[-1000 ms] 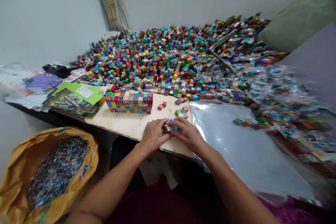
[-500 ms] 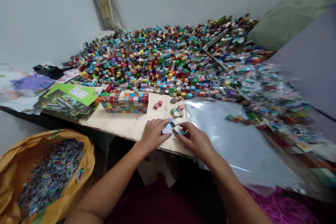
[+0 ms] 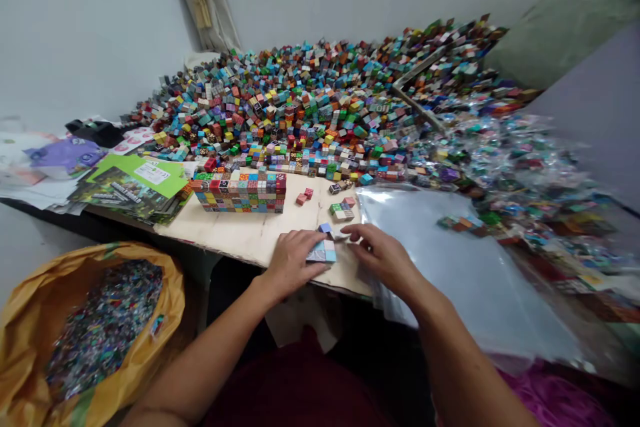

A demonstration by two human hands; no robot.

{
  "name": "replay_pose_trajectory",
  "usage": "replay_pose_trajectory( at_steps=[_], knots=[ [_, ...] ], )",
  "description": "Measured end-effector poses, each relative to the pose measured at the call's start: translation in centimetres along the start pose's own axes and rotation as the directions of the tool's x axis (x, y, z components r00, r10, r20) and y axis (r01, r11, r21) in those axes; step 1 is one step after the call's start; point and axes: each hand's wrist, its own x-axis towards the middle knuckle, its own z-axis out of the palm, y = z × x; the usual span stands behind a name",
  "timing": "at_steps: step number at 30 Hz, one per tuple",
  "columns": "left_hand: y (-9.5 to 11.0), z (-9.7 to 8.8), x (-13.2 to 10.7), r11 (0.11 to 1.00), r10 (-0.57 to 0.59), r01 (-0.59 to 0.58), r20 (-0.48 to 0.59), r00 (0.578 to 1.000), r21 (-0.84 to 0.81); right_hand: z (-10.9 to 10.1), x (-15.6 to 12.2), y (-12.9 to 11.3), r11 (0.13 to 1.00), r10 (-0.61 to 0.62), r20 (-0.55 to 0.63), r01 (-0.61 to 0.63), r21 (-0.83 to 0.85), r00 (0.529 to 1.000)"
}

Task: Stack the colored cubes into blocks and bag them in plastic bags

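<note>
On the bare wooden board [image 3: 240,233], my left hand [image 3: 291,263] is closed round a small block of light blue and white cubes [image 3: 321,252], thumb on the near side and fingers on the far side. My right hand [image 3: 385,257] is just to the right, its fingers curled at a pale cube [image 3: 340,234]; part of that cube is hidden. A blue-sided cube [image 3: 325,228] lies just beyond the block. Farther back are a small cluster of green, pink and beige cubes [image 3: 342,211] and a pair of red cubes [image 3: 305,196].
A long wall of patterned cubes [image 3: 240,193] stands on the board's left. Behind rises a big heap of cubes [image 3: 300,93]. Clear plastic sheets [image 3: 425,240] lie right. Leaflets [image 3: 125,190] sit left, above an orange sack [image 3: 173,293] of small shiny pieces.
Another cube now sits at the right end of the block by my left hand. My right hand has moved from there to the pale cube slightly farther back. The view has shifted slightly.
</note>
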Motion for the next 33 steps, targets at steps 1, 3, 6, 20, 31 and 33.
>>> replay_pose_trajectory(
  at_steps=[1, 3, 6, 20, 31, 33],
  knots=[
    [0.1, 0.1, 0.2, 1.0, 0.005, -0.005, 0.004, 1.0, -0.002, 0.0, 0.3, 0.3, 0.998, 0.002, -0.05, -0.005, -0.058, 0.999],
    [0.4, 0.3, 0.5, 1.0, 0.012, -0.012, 0.007, 1.0, -0.006, 0.1, 0.8, 0.6, 0.987, 0.001, -0.075, -0.013, -0.158, 0.997],
    [0.7, 0.5, 0.6, 1.0, 0.004, -0.004, 0.001, 1.0, 0.001, 0.4, 0.7, 0.0, 0.97, 0.038, -0.031, -0.044, -0.24, 0.999],
    [1.3, 0.4, 0.2, 0.993, 0.045, -0.043, -0.022, 0.999, 0.106, -0.6, 0.8, -0.4, 0.985, -0.014, -0.018, 0.011, -0.17, 1.0],
    [-0.3, 0.0, -0.5, 0.998, 0.038, -0.033, -0.085, 0.996, 0.058, -0.6, 3.7, 0.0, 0.991, -0.094, 0.095, 0.102, -0.084, 0.991],
    [-0.7, -0.1, -0.7, 0.998, 0.031, -0.025, -0.12, 0.992, 0.049, -0.4, 6.3, -0.5, 0.984, -0.061, 0.003, 0.061, -0.167, 0.998]
  ],
)
